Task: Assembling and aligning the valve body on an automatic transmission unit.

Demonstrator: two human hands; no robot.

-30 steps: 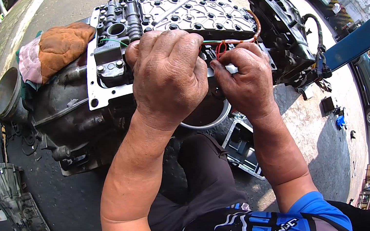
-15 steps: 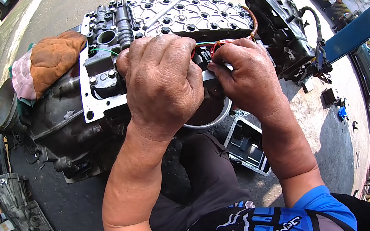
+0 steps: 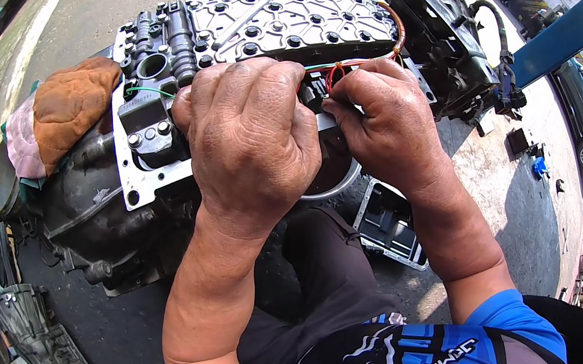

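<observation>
An automatic transmission (image 3: 88, 198) lies on its side before me, its ribbed metal valve body (image 3: 308, 11) facing up and fixed with several dark bolts. Over the near edge of its housing my left hand (image 3: 244, 132) is closed, knuckles up; its fingertips and whatever they hold are hidden. Close to its right, my right hand (image 3: 392, 110) pinches thumb against index finger beside a small connector and a loop of red wires (image 3: 337, 74). What sits in that pinch is covered. A green wire (image 3: 149, 88) runs under my left hand, and a brown-sheathed harness (image 3: 399, 22) curves at the right end.
A brown and pink rag (image 3: 63, 105) lies on the housing's left. Below my right hand, an oil pan (image 3: 392, 230) rests on the ground. Another transmission (image 3: 47, 342) lies at lower left. A black plastic assembly (image 3: 437, 31) and a blue beam (image 3: 567, 40) stand right.
The view has shifted slightly, so the transmission sits a little lower and further left. Both hands keep nearly the same closed pose at the same spot; more of the red wires shows.
</observation>
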